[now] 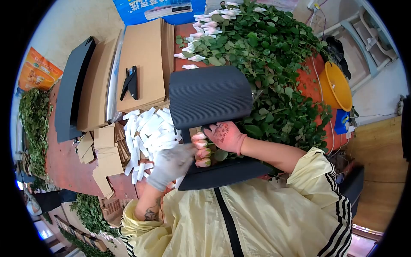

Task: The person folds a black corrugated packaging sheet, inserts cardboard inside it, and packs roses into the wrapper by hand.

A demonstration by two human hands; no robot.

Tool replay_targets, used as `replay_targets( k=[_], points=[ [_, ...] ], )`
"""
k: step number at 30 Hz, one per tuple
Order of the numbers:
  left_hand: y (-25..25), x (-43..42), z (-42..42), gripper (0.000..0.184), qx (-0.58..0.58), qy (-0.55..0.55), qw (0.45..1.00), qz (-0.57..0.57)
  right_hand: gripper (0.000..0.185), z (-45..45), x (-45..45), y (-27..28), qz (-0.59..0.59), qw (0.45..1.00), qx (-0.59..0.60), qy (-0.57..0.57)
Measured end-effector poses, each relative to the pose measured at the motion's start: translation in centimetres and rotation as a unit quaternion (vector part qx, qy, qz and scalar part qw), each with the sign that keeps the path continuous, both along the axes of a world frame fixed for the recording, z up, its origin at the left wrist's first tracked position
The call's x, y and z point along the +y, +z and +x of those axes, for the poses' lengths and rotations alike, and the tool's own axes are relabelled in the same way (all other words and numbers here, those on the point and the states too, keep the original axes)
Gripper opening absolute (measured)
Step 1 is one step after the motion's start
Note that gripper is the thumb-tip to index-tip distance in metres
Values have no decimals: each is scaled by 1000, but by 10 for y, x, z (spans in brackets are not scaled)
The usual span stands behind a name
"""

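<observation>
My left hand (pixel 173 165), in a grey-white glove, is smeared by motion beside the left end of a short row of pink roses (pixel 203 155). The roses lie on a black corrugated sheet (pixel 222 176), their heads pointing left. A curved black corrugated sheet (pixel 210 97) rises on their far side; whether both parts are one piece I cannot tell. My right hand (pixel 224 136), in a pink glove with dark fingertips, is closed at its lower edge, just right of the roses. What its fingers grip is hidden. White paper strips (pixel 147 135) lie in a heap beside my left hand.
Leafy rose stems (pixel 274 64) with white-wrapped heads (pixel 209 26) pile up at the back right. A black stapler (pixel 129 82) rests on stacked cardboard (pixel 143 62). Black sheets (pixel 70 90) and small cardboard pieces (pixel 107 147) lie left. A yellow basin (pixel 336 87) stands at the right edge.
</observation>
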State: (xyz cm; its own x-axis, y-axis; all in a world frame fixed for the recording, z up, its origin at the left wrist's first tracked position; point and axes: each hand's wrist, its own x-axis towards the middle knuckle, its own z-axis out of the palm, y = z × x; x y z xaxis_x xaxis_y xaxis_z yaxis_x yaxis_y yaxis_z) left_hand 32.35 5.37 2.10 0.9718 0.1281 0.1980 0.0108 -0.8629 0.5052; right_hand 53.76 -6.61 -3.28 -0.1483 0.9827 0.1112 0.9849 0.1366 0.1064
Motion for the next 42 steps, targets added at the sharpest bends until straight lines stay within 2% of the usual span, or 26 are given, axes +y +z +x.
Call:
replay_targets(
  k=[1,3,5,7,9,10,12,14,15,19,21,22,24,26,28,33,36,37,40,42],
  points=[
    [1,-6,5,28,-3,1,1000,1,24,0,-1,1,-25,1000,11,3],
    [-4,-16,11,31,104,-18,991,-85,24,0,-4,3,-48,999,19,3],
    [-20,-12,4,34,108,-27,990,-83,24,-2,-5,4,-57,997,40,12],
    [-16,-11,7,36,113,-36,989,-83,22,-3,-3,3,-55,997,55,3],
    [-8,-13,18,45,36,28,998,-51,21,-4,-3,10,-51,996,69,-2],
    [-13,-13,22,45,34,27,998,-50,20,-6,-6,17,-58,995,72,-18],
    [-26,-13,31,47,134,50,990,-18,18,-5,-14,32,-66,995,70,-33],
    [-23,-12,33,48,148,45,988,-10,34,6,-34,46,-8,993,114,-35],
    [-22,-13,32,50,169,37,985,-2,32,10,-35,73,-104,986,90,-91],
    [-16,-16,40,54,197,46,979,-31,39,27,-51,60,-172,967,44,-184],
    [-20,-19,41,55,204,46,978,2,36,28,-51,42,-104,986,11,-127],
    [-20,-20,41,55,216,50,975,32,36,28,-50,39,-103,986,10,-130],
    [-14,-20,41,56,237,45,970,22,37,28,-45,36,-153,976,10,-154],
    [-10,-20,39,57,260,48,964,12,37,30,-47,32,-119,981,7,-152],
    [-11,-20,38,56,249,42,968,13,36,38,-53,41,-97,986,44,-124],
    [-22,-21,31,51,244,52,967,41,30,41,-64,82,27,994,-1,-102],
    [-25,-20,35,49,224,43,973,44,31,31,-49,70,-1,999,-5,-40],
    [-20,-20,37,49,244,41,968,27,29,29,-40,69,40,998,3,39],
    [-24,-25,31,49,246,43,968,18,29,12,-18,44,-54,998,-18,10],
    [-24,-23,27,48,226,56,972,29,29,11,-14,36,-51,999,-15,11]
  ],
)
